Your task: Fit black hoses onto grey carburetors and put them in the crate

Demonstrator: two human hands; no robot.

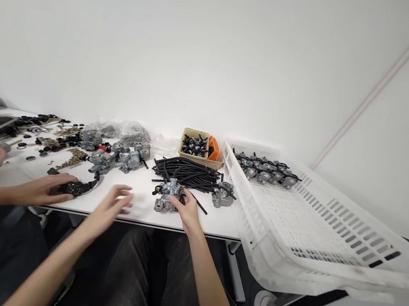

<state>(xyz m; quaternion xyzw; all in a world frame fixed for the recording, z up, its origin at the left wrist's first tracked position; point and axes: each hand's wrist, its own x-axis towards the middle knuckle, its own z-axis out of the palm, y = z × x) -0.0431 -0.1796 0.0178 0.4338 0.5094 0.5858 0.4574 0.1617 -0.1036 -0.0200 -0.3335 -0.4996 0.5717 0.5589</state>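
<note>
My right hand [190, 212] grips a grey metal carburetor [168, 194] by its right side, near the table's front edge. My left hand [112, 206] is in the air to the left of it, fingers apart and holding nothing. Behind the carburetor lies a pile of black rubber hoses [189, 172]. Another carburetor [222, 196] rests to the right of the hoses, against the white crate. Several more carburetors [128, 157] stand together beyond my left hand.
A white plastic crate [276, 239] on the right holds rows of carburetors [265, 170]. At the back, a yellow bin [191, 133] of small black parts stands beside an orange basket [213, 146]. On the left, a co-worker's hands [42, 187] are among loose parts, by a black wristwatch [75, 187].
</note>
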